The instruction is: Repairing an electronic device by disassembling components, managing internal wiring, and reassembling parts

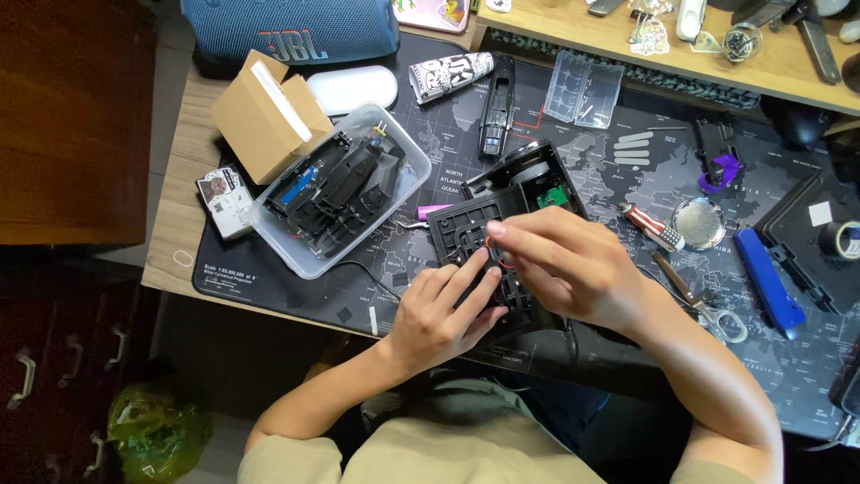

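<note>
A black plastic device housing (pixel 466 220) with a ribbed inner frame lies open on the dark desk mat (pixel 627 179). A small green circuit board (pixel 556 195) shows inside it. My left hand (pixel 439 314) rests on the near side of the housing, fingers pressing on the frame. My right hand (pixel 564 264) lies over the middle of the housing, fingertips pinched at a small red wire or ring (pixel 498 255). What lies under the right palm is hidden.
A clear tub of black parts (pixel 336 188) and a cardboard box (pixel 264 112) stand left. A blue speaker (pixel 291 31), white mouse (pixel 352 88), clear case (pixel 585 88), pliers (pixel 699 300), screwdriver (pixel 652 226) and blue tool (pixel 769 282) lie around. The table edge runs along the left.
</note>
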